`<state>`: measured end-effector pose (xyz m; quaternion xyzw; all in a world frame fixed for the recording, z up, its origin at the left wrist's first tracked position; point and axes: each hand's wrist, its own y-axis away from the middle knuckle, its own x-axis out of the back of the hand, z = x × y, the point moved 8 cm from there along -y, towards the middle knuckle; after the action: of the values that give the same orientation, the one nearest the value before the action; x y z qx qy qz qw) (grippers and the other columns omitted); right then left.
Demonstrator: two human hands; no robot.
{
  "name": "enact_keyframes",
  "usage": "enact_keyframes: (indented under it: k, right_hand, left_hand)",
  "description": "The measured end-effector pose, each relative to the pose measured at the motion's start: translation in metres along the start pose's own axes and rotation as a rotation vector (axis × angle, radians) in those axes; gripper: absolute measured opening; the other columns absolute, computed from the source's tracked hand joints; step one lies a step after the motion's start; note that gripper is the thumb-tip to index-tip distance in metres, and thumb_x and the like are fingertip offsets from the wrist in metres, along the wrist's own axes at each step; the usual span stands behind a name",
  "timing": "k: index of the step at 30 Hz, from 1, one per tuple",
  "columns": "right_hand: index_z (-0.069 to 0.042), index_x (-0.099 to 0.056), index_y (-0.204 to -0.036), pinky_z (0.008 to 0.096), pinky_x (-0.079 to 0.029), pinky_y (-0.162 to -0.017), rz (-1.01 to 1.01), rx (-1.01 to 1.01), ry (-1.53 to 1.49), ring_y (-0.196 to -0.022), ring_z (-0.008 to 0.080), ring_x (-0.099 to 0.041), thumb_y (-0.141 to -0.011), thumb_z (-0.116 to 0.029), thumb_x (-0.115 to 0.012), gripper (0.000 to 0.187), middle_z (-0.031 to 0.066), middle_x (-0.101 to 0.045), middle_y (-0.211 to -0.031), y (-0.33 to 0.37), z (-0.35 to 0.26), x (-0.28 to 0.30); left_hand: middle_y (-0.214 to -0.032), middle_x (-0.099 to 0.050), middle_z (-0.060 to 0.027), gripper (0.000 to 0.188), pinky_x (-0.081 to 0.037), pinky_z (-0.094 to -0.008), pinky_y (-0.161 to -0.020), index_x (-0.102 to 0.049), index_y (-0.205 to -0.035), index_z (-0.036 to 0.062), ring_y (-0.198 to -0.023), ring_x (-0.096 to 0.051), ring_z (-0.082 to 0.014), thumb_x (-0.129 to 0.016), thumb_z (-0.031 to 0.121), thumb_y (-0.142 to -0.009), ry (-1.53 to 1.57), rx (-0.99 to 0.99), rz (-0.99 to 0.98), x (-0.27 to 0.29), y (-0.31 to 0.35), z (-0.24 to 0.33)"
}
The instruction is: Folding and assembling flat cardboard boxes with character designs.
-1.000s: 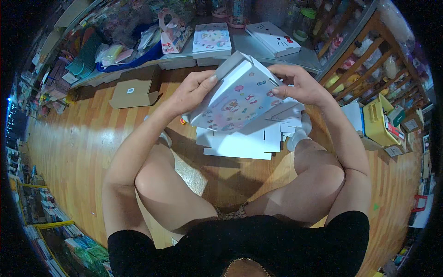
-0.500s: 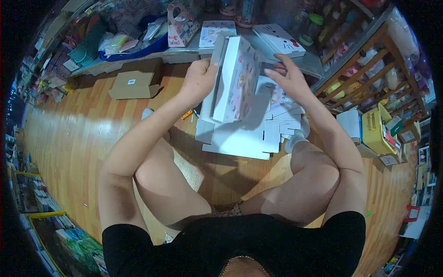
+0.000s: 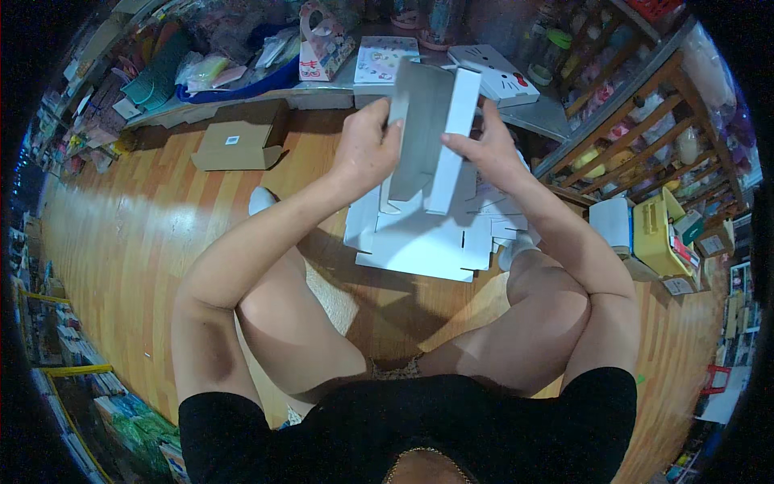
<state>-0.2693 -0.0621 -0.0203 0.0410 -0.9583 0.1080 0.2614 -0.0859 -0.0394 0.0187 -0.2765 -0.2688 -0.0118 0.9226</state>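
Between my two hands a white cardboard box is held up on edge, its grey inner side toward me. My left hand is closed on its left panel, thumb at the near edge. On the opposite side my right hand grips the white wall, the thumb in front and the other fingers mostly hidden behind. Below the box, flat white cardboard blanks with slots and tabs lie spread on the floor between my feet.
A low shelf ahead carries a printed box, a white box with a cat face, a patterned bag and a blue basket. A brown carton sits at left. Slatted wood and a yellow bin stand at right.
The box has turned: its patterned face no longer shows and its grey inside now does. My right hand has gone from fingers spread beside it to gripping its right wall.
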Motion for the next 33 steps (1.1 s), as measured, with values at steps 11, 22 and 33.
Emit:
enact_keyframes:
  k: [11, 22, 33]
  right_hand:
    - [0.003, -0.047, -0.113, 0.0316, -0.046, -0.077, 0.095, -0.224, -0.514, -0.086, 0.0186, -0.057, -0.077, -0.003, -0.051, 0.037, 0.0124, -0.057, -0.100, 0.007, 0.048, 0.045]
    - [0.004, -0.043, -0.115, 0.0294, -0.038, -0.088, 0.211, 0.002, -0.476, -0.098, 0.0162, -0.051, -0.078, 0.001, -0.050, 0.038, 0.0113, -0.054, -0.106, 0.011, 0.029, 0.057]
    - [0.001, -0.041, -0.115, 0.0365, -0.045, -0.076, 0.517, 0.450, 0.110, -0.086, 0.0354, -0.058, -0.076, -0.002, -0.050, 0.040, 0.0226, -0.056, -0.091, 0.032, -0.032, 0.092]
  left_hand:
    - [-0.087, -0.060, -0.0059, 0.022, -0.043, -0.0237, -0.068, -0.055, -0.102, -0.0059, -0.076, -0.053, -0.0081, -0.051, 0.009, -0.086, 0.457, 0.228, 0.004, 0.036, -0.018, -0.047]
    - [-0.102, -0.058, -0.0088, 0.033, -0.045, -0.0244, -0.076, -0.048, -0.114, -0.0063, -0.090, -0.055, -0.0106, -0.054, 0.005, -0.083, 0.443, -0.008, 0.029, 0.050, -0.019, -0.028]
    - [-0.096, -0.059, -0.0095, 0.038, -0.043, -0.0278, -0.080, -0.052, -0.109, -0.0002, -0.089, -0.055, -0.0143, -0.061, 0.001, -0.072, 0.115, 0.040, 0.049, 0.050, -0.016, -0.025]
